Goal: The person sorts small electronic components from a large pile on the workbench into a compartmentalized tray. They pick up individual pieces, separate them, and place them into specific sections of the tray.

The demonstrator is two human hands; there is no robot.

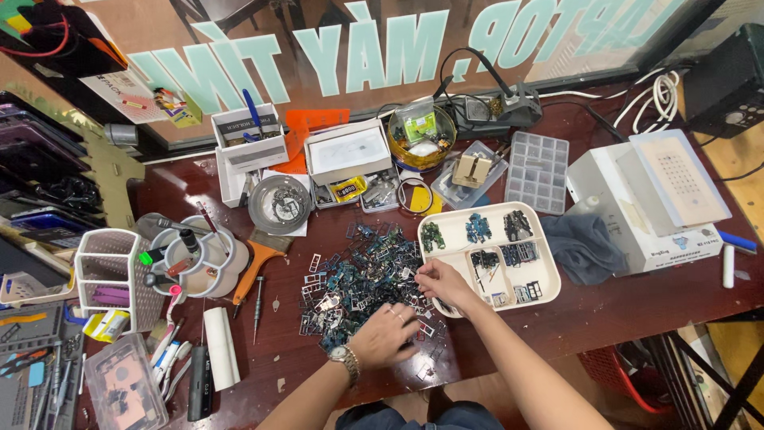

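A heap of small metal and dark blue tray-shaped parts (358, 275) lies on the dark wooden table (605, 306). My left hand (386, 334), with a watch on the wrist, rests palm down on the near edge of the heap, fingers curled among the parts. My right hand (442, 283) pinches a small part at the heap's right side, next to the left rim of a white compartment tray (549, 271). Sorted parts fill several of that tray's compartments.
A round grey tool holder (195, 255) and an orange-handled brush (255, 267) stand left of the heap. Behind it are white boxes (346, 151), a yellow bowl (422, 135), a clear organizer box (537, 171). A grey cloth (585, 247) and white machine (652, 199) sit right.
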